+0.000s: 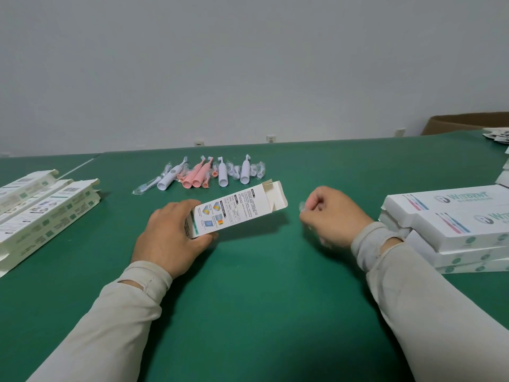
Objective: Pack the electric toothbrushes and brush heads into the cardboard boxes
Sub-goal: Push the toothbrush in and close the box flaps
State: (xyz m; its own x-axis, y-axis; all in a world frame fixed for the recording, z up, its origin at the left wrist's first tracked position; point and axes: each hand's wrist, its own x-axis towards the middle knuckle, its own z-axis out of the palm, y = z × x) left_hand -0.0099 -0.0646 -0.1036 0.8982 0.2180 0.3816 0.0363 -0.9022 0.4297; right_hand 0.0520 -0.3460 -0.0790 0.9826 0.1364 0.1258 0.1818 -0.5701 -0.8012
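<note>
My left hand (172, 235) grips the near end of a white cardboard box (239, 209), which is lifted off the green table (248, 299) with its open flaps at the far right end. My right hand (330, 216) is curled into a fist just right of the box; something clear, like a plastic-wrapped brush head (303, 206), shows at its fingers, blurred. Behind the box lies a row of white toothbrushes (222, 173), pink toothbrushes (197, 176) and wrapped brush heads (146, 186).
Several boxes (46, 210) lie side by side at the left. A stack of flat white boxes (454, 224) sits at the right. A brown carton (465, 122) stands beyond the table's far right edge, with printed sheets (495, 136) near it.
</note>
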